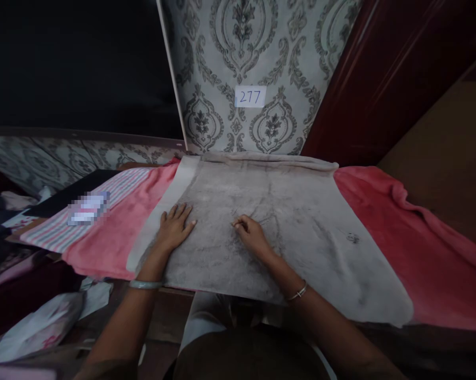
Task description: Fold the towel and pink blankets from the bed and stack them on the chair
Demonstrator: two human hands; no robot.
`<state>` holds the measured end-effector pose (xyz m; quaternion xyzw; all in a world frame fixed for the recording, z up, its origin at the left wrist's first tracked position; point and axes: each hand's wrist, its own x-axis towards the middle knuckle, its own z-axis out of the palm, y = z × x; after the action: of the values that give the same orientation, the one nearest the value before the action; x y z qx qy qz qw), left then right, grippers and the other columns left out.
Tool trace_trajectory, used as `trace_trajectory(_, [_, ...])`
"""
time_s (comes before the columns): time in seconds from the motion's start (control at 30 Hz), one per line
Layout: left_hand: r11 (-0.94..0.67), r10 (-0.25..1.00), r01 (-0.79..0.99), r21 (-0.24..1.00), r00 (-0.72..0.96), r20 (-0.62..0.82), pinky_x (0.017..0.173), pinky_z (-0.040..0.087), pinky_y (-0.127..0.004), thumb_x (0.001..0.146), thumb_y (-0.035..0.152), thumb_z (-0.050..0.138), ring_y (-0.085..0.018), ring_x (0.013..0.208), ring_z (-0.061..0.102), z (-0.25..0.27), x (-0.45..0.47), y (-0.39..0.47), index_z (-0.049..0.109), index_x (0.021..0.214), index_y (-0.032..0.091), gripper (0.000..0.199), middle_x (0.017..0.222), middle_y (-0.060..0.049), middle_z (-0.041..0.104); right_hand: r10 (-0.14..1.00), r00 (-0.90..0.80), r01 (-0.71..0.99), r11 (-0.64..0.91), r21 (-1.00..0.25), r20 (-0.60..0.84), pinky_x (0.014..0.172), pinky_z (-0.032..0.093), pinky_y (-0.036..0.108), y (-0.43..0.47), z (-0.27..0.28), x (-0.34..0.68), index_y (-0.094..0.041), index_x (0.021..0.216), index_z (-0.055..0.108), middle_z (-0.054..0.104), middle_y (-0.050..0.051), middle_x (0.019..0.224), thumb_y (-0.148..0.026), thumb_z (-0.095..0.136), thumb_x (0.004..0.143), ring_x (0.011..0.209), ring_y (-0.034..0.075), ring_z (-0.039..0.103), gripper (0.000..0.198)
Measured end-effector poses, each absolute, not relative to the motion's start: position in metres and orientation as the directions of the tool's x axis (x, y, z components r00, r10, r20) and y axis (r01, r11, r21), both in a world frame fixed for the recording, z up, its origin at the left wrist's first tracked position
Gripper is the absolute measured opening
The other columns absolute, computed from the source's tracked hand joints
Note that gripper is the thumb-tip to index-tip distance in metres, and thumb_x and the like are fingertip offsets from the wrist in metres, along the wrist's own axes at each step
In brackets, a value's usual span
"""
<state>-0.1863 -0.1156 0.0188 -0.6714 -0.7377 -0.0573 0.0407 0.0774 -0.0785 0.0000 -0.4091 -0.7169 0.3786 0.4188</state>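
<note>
A grey plush cloth (230, 264) lies spread over the table in front of me. My left hand (176, 226) rests flat near its left edge, fingers spread, with nothing in it. Over the middle of the cloth, my right hand (249, 232) has thumb and fingertips pinched together. Whatever sits in that pinch, if anything, is too small to make out. To the right on the cloth is a small cluster of thin dark marks or pieces (352, 238), too fine to name.
Red fleece (384, 221) shows under the cloth on both sides. A striped cloth (114, 195) with a blurred packet (87, 208) lies left. Behind stand a large dark screen (79, 68) and a patterned wall with a "277" card (250, 96). Bags (43, 322) crowd the lower left.
</note>
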Motion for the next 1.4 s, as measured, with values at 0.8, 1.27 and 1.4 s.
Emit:
trace_trajectory(0.8, [-0.017, 0.995, 0.993, 0.118, 0.005, 0.104, 0.121, 0.013, -0.063, 0.095, 0.049, 0.048, -0.035, 0.153, 0.018, 0.006, -0.093, -0.116, 0.042, 0.152, 0.03, 0.061, 0.165, -0.01, 0.029, 0.927, -0.368, 0.516, 0.134, -0.846, -0.078, 0.067, 0.04, 0.024, -0.094, 0.019, 0.076, -0.021, 0.065, 0.047, 0.058, 0.0, 0.065, -0.013, 0.052, 0.081, 0.069, 0.015, 0.055, 0.018])
trace_trajectory(1.27, [-0.074, 0.984, 0.987, 0.142, 0.049, 0.169, 0.12, 0.015, -0.065, 0.096, 0.047, 0.048, -0.037, 0.152, 0.022, 0.007, -0.094, -0.116, 0.045, 0.151, 0.024, 0.06, 0.161, -0.012, 0.035, 0.965, -0.186, 0.716, 0.003, -0.698, -0.187, 0.075, 0.058, 0.042, -0.265, -0.017, 0.357, -0.029, 0.101, 0.079, 0.076, 0.011, 0.101, -0.062, 0.055, 0.078, 0.087, 0.032, 0.072, 0.046])
trace_trajectory(1.4, [-0.108, 0.982, 0.972, 0.208, 0.073, 0.172, 0.121, 0.019, -0.061, 0.097, 0.036, 0.045, -0.031, 0.149, 0.032, 0.014, -0.093, -0.123, 0.051, 0.145, 0.021, 0.051, 0.157, -0.012, 0.043, 0.999, -0.047, 0.835, 0.043, -0.549, 0.007, 0.083, 0.059, 0.042, -0.274, -0.027, 0.361, -0.03, 0.099, 0.079, 0.076, 0.01, 0.106, -0.051, 0.047, 0.087, 0.098, 0.031, 0.072, 0.04])
